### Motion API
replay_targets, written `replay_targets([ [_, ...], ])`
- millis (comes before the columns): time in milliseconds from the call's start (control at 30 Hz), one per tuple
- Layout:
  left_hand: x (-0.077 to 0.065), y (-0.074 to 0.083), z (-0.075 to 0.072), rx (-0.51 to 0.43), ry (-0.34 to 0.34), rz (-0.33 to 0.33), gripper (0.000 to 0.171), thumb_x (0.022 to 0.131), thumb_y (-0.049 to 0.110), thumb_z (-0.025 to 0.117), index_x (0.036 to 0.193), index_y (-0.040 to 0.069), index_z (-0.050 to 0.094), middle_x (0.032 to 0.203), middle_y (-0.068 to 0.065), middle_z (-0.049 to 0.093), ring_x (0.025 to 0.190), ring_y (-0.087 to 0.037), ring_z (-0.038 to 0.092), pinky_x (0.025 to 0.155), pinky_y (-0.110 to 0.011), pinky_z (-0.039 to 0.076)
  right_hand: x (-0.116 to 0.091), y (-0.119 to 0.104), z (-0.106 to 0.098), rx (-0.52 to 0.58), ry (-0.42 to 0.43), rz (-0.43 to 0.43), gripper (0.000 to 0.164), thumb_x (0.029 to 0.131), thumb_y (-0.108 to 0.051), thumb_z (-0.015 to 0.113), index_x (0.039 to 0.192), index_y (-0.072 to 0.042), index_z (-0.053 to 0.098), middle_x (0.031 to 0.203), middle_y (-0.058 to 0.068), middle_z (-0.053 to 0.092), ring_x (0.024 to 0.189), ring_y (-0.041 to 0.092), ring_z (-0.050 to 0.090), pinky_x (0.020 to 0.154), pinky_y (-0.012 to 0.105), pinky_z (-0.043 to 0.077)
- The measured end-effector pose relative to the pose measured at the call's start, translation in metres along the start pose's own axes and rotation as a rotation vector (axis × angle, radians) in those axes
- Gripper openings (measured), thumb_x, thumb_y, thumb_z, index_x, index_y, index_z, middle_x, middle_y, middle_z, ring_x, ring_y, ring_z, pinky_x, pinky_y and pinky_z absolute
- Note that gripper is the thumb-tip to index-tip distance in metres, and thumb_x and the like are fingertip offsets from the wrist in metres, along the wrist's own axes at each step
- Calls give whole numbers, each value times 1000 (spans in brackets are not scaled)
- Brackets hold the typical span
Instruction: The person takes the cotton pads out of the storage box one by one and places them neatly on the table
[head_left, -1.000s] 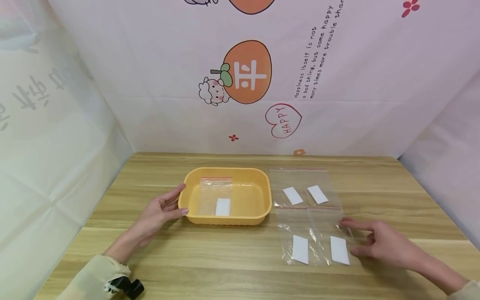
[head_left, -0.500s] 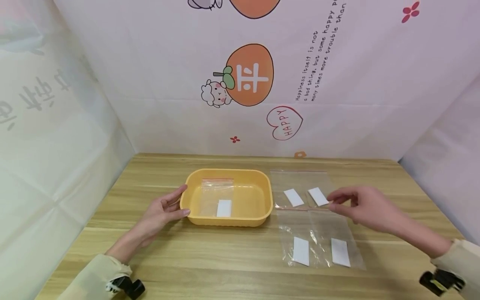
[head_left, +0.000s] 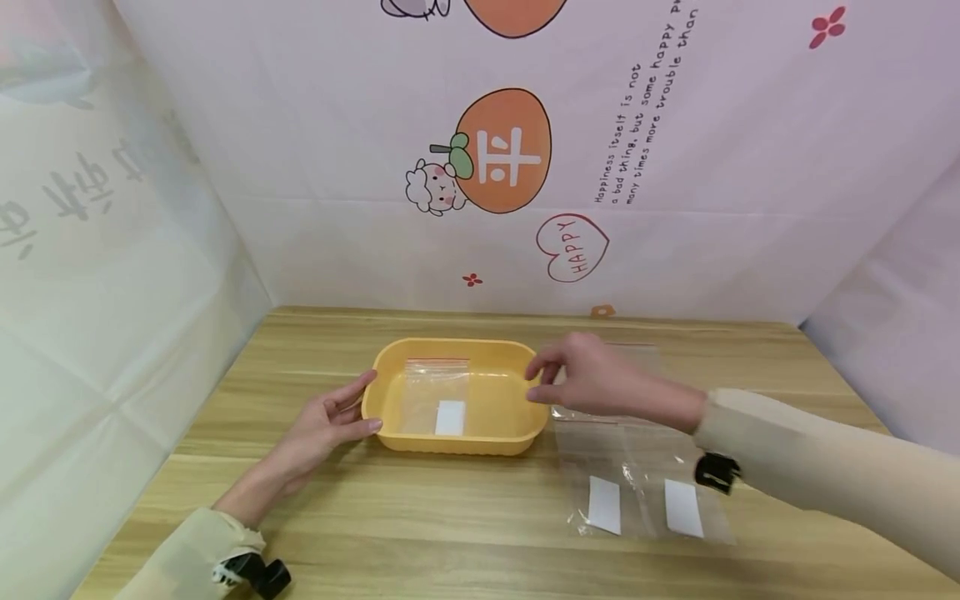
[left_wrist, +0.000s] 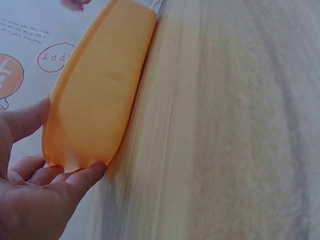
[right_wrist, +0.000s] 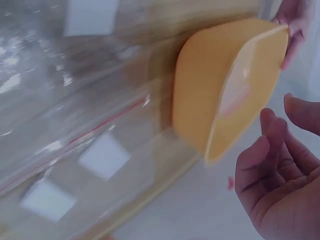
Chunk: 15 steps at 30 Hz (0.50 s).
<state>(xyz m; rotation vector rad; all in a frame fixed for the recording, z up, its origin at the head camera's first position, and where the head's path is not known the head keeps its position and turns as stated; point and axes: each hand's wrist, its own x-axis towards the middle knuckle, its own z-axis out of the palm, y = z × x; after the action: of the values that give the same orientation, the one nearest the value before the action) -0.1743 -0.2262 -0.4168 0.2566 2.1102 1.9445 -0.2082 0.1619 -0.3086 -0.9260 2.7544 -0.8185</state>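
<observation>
A yellow plastic basin (head_left: pixel 457 445) sits on the table. Inside lies a small clear zip bag (head_left: pixel 427 387) with a white rectangular piece (head_left: pixel 450 418) in it. My left hand (head_left: pixel 318 429) grips the basin's left end, thumb at the rim and fingers against the wall (left_wrist: pixel 90 125). My right hand (head_left: pixel 592 375) hovers by the basin's right rim, fingers loosely bent and holding nothing in the right wrist view. Clear zip bags with white pieces (head_left: pixel 603 505) (right_wrist: pixel 104 156) lie flat right of the basin; in the head view my right hand and forearm hide the back ones.
A wood-grain table (head_left: pixel 420 525) carries everything. White printed cloth (head_left: pixel 337 167) hangs behind it, with more cloth at both sides. Black wrist cameras (head_left: pixel 258 573) sit on both sleeves.
My right hand has moved from the front right bag, past the back right one, leftward to the basin's right rim. My left hand stays on the basin.
</observation>
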Motion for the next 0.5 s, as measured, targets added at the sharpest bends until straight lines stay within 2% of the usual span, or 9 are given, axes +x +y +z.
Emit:
replay_targets([
  [167, -1, 1, 0, -3, -4, 6, 85, 98, 9, 76, 167, 6, 26, 173, -18, 17, 150, -41, 34, 102, -24, 48, 36, -14, 20, 31, -85, 7, 23, 91, -19, 85, 110, -7, 80, 81, -7, 71, 74, 15, 63, 69, 32, 52],
  [300, -2, 1, 0, 0, -6, 14, 84, 98, 8, 76, 167, 5, 26, 172, -19, 18, 150, -41, 34, 102, -24, 48, 58, -17, 34, -2, -114, 24, 31, 89, -21, 86, 115, -5, 79, 90, 0, 73, 83, 16, 62, 74, 32, 52],
  [433, -1, 1, -1, 4, -2, 17, 84, 98, 8, 76, 166, 4, 28, 172, -20, 19, 149, -41, 35, 102, -23, 48, 75, -12, 50, -12, -135, 98, 40, 87, -24, 88, 121, -5, 78, 106, 9, 73, 95, 20, 62, 84, 34, 52],
  [500, -1, 0, -1, 1, -2, 16, 84, 98, 8, 76, 166, 4, 27, 172, -19, 19, 150, -41, 35, 102, -23, 48, 82, -10, 57, -6, -148, 147, 45, 87, -26, 89, 125, -5, 77, 109, 10, 71, 97, 20, 60, 85, 34, 51],
])
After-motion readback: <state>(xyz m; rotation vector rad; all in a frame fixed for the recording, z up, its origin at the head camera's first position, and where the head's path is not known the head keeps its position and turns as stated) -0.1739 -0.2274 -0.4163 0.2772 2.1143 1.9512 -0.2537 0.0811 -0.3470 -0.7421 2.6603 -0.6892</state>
